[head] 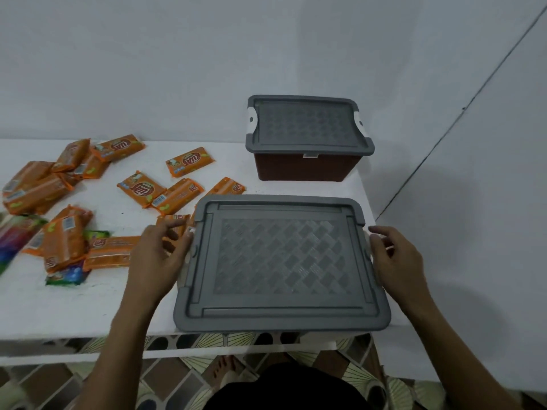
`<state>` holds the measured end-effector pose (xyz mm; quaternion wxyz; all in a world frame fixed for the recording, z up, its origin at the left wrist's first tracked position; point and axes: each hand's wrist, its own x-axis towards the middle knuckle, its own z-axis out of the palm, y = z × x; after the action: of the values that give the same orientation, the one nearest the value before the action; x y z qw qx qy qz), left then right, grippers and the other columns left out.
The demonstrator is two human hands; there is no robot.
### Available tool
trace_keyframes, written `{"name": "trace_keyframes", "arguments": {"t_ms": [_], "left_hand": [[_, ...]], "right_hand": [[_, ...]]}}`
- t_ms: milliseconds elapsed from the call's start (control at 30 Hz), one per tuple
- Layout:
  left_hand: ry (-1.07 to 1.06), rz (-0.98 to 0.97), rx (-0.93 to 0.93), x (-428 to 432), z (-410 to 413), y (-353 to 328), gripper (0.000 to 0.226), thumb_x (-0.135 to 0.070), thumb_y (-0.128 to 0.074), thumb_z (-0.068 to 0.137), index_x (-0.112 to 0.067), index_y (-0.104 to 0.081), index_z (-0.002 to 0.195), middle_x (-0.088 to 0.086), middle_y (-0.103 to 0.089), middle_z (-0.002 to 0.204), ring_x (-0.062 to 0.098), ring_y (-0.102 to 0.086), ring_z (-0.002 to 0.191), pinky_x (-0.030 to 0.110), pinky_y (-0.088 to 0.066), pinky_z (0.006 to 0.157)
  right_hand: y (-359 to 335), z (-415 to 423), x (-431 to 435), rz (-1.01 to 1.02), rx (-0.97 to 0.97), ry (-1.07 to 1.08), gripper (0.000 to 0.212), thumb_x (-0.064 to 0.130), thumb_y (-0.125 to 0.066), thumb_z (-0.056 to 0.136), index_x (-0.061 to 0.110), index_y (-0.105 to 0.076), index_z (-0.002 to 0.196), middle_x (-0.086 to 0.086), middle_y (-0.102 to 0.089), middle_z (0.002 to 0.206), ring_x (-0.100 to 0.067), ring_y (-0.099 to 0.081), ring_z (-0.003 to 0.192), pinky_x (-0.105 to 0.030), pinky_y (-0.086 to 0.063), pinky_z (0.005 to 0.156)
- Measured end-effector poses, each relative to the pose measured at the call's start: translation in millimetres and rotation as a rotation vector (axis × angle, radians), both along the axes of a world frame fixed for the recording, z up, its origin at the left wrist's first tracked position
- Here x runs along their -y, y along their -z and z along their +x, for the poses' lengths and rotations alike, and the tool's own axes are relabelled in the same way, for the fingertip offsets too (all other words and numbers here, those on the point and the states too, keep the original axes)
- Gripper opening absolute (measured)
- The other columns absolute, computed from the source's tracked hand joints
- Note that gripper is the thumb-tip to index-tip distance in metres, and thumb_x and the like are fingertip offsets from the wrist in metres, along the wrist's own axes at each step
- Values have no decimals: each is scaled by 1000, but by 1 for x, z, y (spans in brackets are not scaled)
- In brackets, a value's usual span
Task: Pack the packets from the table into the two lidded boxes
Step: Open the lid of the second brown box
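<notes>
Head view, single frame.

White table (88, 306) set against a pale wall (177, 54); patterned floor tiles (177, 380) show below the front edge.

Near box (281, 264): at the table's front right, directly before the person. Its grey lid is on and sits flat; the body is hidden under the lid from this angle.

Far box (305, 168): brown body, at the back right corner of the table, well apart from the near box. Its grey lid (307, 125) is on, with a white clip (251, 118) at each short side.

Orange packets (189, 161): all on the table top, left of both boxes. None can be seen in a box, since both lids are on. A loose pile lies at the far left, singles are scattered through the middle, and two or three lie just beside the near box's left rear corner. A green and blue packet (66, 276) lies at the front of the left group. A multicoloured packet (11, 241) is cut off by the left frame edge.

Left hand (159, 255): at the near box's left side, fingers loosely spread, released, holding nothing. The thumb lies along the lid's edge.

Right hand (393, 258): at the near box's right side, fingers relaxed, grasping nothing. The fingertips seem to touch a pale side clip there, though the hand partly hides it.
</notes>
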<state>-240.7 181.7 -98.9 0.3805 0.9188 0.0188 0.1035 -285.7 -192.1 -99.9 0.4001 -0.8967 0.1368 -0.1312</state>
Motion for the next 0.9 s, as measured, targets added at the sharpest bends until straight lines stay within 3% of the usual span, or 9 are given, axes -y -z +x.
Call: {"name": "trace_keyframes", "arguments": {"t_ms": [67,133,233,367,467,567,633,733,900], "left_hand": [[-31,135,84,0,-2,-8,23,-32,-55,96,-17,-68,109,0,-59,82,11,-55,68,29,-43,56],[27,181,64,2,-5,-17,26,-34,-53,96,-16,-71,101,-3,-62,77,8,-56,64,24,-39,53],[107,251,-58,6,-5,-27,30,-42,-50,95,-21,-71,102,-5,-65,79,7,-59,63,21,-38,54],[126,224,-188,15,-3,-43,31,-39,-56,94,-18,-69,113,3,-69,89,13,-63,64,27,-49,63],[100,87,-180,13,-7,-60,27,-39,-59,92,-21,-68,110,-2,-65,86,14,-64,68,27,-51,55],[86,-93,-107,7,-6,-75,16,-39,-59,92,-28,-70,97,-1,-67,87,18,-64,74,31,-51,56],[78,-217,-32,8,-1,-84,13,-33,-58,95,-32,-70,90,6,-68,82,13,-59,66,33,-51,60],[70,-402,57,16,9,-102,18,-23,-54,98,-34,-66,92,17,-56,71,10,-46,56,27,-41,50],[72,-657,95,20,26,-132,26,-32,-39,103,-23,-63,99,-1,-63,72,8,-60,69,21,-46,54]], "right_hand": [[-1,-2,0,-147,143,25,23,24,-52,99,10,-67,89,-2,-63,75,-11,-58,67,-24,-46,60],[-4,-6,0,-207,165,-22,33,31,-52,98,10,-67,78,0,-61,66,-10,-56,59,-21,-40,56],[-10,-10,-8,-232,121,-66,24,25,-59,96,14,-69,77,2,-63,62,-9,-59,56,-19,-43,54],[-17,-10,-11,-185,77,-22,22,21,-63,93,15,-66,73,2,-64,62,-13,-61,57,-26,-49,57],[-30,-10,-9,-5,54,-29,21,20,-63,93,9,-69,76,-3,-66,66,-16,-64,60,-33,-55,60],[-53,-6,-9,250,52,-30,23,21,-63,93,8,-68,75,-9,-61,60,-10,-51,49,-25,-44,50],[-68,3,-8,374,64,-18,24,21,-63,94,8,-66,74,-5,-51,50,-10,-41,44,-22,-35,42],[-92,20,-11,543,115,-39,21,21,-59,97,13,-61,77,3,-44,44,-9,-36,40,-20,-28,39],[-127,44,-9,795,141,-169,17,31,-49,99,21,-60,90,-8,-65,71,-19,-50,57,-26,-38,49]]}}
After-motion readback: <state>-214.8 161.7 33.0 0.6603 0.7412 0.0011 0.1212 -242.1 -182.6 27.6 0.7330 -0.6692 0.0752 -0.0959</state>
